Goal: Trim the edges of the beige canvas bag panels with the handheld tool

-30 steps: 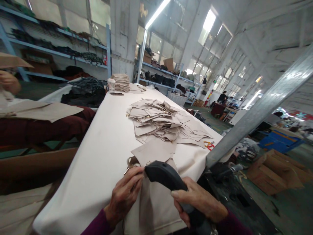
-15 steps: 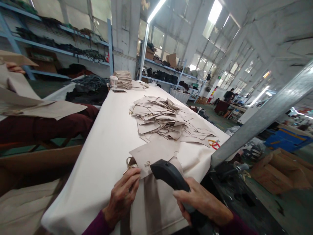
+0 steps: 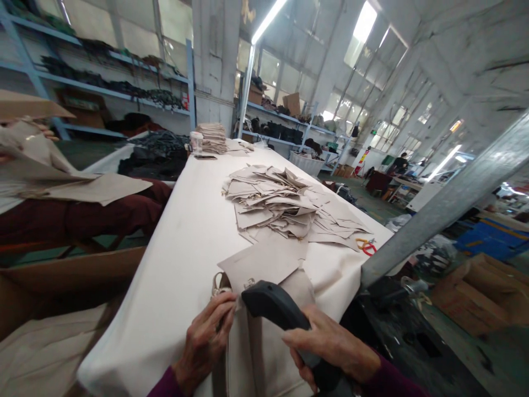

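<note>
Black handheld tool (image 3: pixel 268 303) shifted left, toward left hand (image 3: pixel 204 342).
Held in right hand (image 3: pixel 330 344), its tip now sits almost at those fingers (image 3: pixel 219 309), just below the metal clasp (image 3: pixel 249 283) on the beige panel (image 3: pixel 260 262).

Black handheld tool (image 3: pixel 268 302) in right hand (image 3: pixel 330 344), nose over beige fabric panel (image 3: pixel 264 263); left hand (image 3: pixel 204 342) at metal clasp (image 3: pixel 219 285).

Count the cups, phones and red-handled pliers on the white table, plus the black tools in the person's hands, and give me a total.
Cup: 1
Phone: 1
Red-handled pliers: 1
Black handheld tool: 1
Total: 4
</note>
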A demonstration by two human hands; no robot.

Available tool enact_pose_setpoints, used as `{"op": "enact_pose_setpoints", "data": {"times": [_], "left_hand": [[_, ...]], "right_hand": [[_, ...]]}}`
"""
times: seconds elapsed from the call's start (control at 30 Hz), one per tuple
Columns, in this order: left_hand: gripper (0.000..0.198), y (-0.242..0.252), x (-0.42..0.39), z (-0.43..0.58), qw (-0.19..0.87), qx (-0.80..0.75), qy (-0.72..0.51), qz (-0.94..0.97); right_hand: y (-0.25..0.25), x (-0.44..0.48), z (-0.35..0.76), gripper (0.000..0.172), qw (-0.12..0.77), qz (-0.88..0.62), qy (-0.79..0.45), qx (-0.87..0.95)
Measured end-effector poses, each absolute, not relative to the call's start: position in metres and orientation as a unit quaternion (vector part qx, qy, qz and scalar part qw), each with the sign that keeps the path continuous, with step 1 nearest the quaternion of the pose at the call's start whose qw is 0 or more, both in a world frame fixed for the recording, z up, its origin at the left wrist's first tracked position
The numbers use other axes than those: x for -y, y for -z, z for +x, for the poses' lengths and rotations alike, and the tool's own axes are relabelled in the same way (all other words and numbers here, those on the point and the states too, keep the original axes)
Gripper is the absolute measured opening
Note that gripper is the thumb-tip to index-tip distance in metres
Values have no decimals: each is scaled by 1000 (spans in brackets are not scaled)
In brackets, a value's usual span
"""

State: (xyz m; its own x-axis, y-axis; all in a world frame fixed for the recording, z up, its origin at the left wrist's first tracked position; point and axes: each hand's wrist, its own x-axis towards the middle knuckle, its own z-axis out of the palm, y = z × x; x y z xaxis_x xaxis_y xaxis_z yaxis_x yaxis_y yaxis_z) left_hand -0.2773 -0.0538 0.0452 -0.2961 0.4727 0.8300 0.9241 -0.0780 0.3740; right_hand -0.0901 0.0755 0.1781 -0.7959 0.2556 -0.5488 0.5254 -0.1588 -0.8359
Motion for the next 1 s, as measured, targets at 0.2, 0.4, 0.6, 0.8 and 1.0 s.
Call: {"op": "enact_pose_setpoints", "data": {"times": [0.2, 0.4, 0.6, 0.8, 1.0], "left_hand": [[13, -43, 53, -279, 240, 649, 480, -539], [13, -40, 54, -280, 228, 661, 479, -531], [15, -35, 51, -281, 202, 660, 492, -530], [13, -36, 48, -282, 184, 682, 496, -505], [14, -38, 47, -283, 189, 671, 498, -515]], "right_hand": [[-166, -83, -104, 32, 66, 285, 681, -672], [-176, -82, -97, 29, 88, 305, 682, -659], [-182, -76, -84, 26, 126, 330, 657, -666], [-194, -67, -72, 11, 149, 378, 583, -704], [-185, -73, -80, 16, 117, 331, 648, -676]]}}
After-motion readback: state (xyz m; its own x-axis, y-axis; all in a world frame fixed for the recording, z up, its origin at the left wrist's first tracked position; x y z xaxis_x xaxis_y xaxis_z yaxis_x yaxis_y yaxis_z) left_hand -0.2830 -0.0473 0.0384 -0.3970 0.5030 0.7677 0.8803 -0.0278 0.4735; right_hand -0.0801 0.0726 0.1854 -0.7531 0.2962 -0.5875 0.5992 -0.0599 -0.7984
